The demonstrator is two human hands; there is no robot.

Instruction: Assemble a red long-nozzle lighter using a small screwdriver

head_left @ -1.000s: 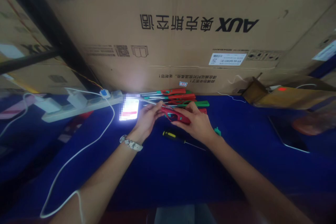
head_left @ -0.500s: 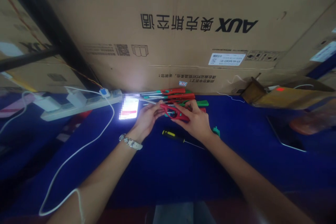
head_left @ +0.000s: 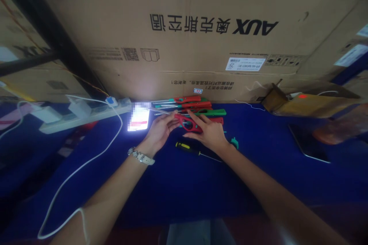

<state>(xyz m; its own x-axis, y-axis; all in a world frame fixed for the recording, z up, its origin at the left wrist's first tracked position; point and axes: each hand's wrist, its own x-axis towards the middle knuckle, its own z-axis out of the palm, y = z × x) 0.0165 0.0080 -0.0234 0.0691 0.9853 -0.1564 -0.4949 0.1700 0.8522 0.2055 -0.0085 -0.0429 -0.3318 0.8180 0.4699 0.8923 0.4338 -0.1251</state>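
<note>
Both my hands hold a red long-nosed lighter above the blue cloth. My left hand, with a metal watch on the wrist, pinches its front end where the metal tube begins. My right hand grips the red handle from the right, fingers curled over it. Just behind lies a pile of several more red and green lighters with metal tubes pointing left. A black and yellow screwdriver lies on the cloth just under my hands. A small green plastic part sits to the right of my right wrist.
A lit phone lies left of my hands. A white power strip with chargers and a white cable runs at the left. A large AUX cardboard box stands behind. A dark tablet lies at the right.
My hands have turned the red lighter a little and shifted it slightly back toward the pile. My right fingers have spread more over the handle.
</note>
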